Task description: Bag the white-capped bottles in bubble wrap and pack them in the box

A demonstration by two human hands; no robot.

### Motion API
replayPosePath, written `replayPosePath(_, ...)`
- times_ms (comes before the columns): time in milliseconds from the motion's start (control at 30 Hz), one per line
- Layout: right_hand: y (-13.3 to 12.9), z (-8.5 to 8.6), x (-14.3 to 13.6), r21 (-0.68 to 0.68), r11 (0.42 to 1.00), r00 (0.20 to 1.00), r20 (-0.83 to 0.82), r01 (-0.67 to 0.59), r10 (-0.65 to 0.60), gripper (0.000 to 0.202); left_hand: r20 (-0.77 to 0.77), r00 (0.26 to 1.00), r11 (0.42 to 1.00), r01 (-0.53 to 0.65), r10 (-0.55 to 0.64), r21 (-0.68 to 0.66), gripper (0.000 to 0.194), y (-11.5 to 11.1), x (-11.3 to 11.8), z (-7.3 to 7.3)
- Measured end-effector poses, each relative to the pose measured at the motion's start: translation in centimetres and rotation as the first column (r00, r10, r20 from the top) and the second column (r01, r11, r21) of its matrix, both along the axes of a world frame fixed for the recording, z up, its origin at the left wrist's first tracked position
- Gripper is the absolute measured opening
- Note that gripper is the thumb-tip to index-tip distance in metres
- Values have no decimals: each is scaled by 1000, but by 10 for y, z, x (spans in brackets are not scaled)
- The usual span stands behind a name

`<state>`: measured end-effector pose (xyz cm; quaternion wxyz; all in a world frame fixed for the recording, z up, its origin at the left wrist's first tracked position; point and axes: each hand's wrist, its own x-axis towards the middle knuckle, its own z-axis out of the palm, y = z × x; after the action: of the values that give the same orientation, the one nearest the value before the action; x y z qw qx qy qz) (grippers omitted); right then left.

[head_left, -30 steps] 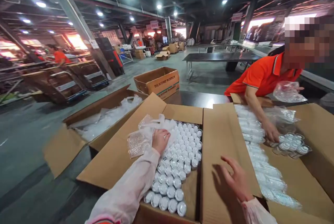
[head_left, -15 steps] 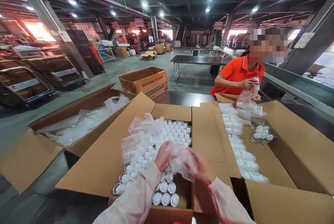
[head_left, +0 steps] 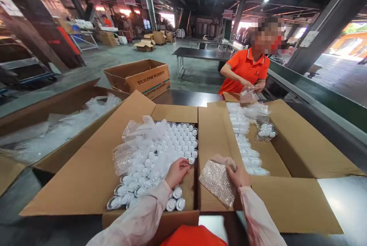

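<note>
My left hand [head_left: 177,172] is over the open carton [head_left: 149,217] in front of me, its fingers loosely curled and apart beside the white lid of a container [head_left: 191,160]. Nothing visible is in it; whether the fingertips touch the lid I cannot tell. Rows of white-lidded containers [head_left: 180,139] fill much of this carton, and loose bubble-wrap bags [head_left: 133,154] lie over those on its left side. To the right, my right hand [head_left: 239,175] is closed on the edge of a flat bubble-wrap bag [head_left: 216,181], above the carton flap.
Wrapped containers line the left side of a second carton [head_left: 298,158] on the right, with a small bundle [head_left: 266,131] inside. A co-worker in an orange shirt [head_left: 246,68] handles bubble wrap behind it. Another carton [head_left: 65,146] at left holds bubble wrap. A "SILICONE RUBBER" box [head_left: 149,80] stands behind.
Both hands were on the crumpled bubble wrap over the containers. Now my left hand is off it, and my right hand has carried a bag to the right, over the flap. The view has shifted.
</note>
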<state>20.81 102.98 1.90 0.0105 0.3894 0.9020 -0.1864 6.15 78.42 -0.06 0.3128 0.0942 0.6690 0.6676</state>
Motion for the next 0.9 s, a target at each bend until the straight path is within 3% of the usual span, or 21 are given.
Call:
replayPosePath(133,-9,14,0,230,968,995,-57,98,-87,64,-157,987,997,27,-39,-75,24,-4,-3,2)
replayPosePath(200,-14,19,0,255,967,995,-96,32,-8,45,-259,962,987,49,-88,-154,17,-6,-1,2)
replayPosePath(267,-22,20,4,122,977,979,-88,-172,183,22,-364,912,961,98,-190,-257,12,-9,1,2)
replayPosePath(300,-27,19,7,30,951,948,-82,-308,309,20,-415,874,940,121,-252,-318,12,-10,2,2)
replayPosePath(367,-39,15,16,-96,847,853,-69,-523,518,35,-526,754,866,113,-394,-486,18,-8,2,3)
replayPosePath(433,-49,12,24,-126,780,790,-46,-612,612,66,-594,617,771,34,-516,-636,23,0,0,3)
replayPosePath(500,-55,11,30,-102,789,795,-24,-606,607,71,-608,536,699,-46,-585,-714,29,14,-4,1)
replayPosePath(600,-56,16,34,-108,803,810,-37,-586,586,39,-605,508,650,-110,-613,-752,35,36,-10,-4)
replayPosePath(667,-54,21,36,-118,814,822,-35,-568,569,31,-600,484,623,-136,-637,-770,35,46,-12,-8)
replayPosePath(800,-52,20,37,-118,876,882,6,-467,471,27,-589,423,597,-129,-689,-791,33,48,-10,-13)
replayPosePath(900,-52,14,36,-142,914,921,25,-381,388,12,-585,395,597,-107,-708,-795,30,41,-5,-11)
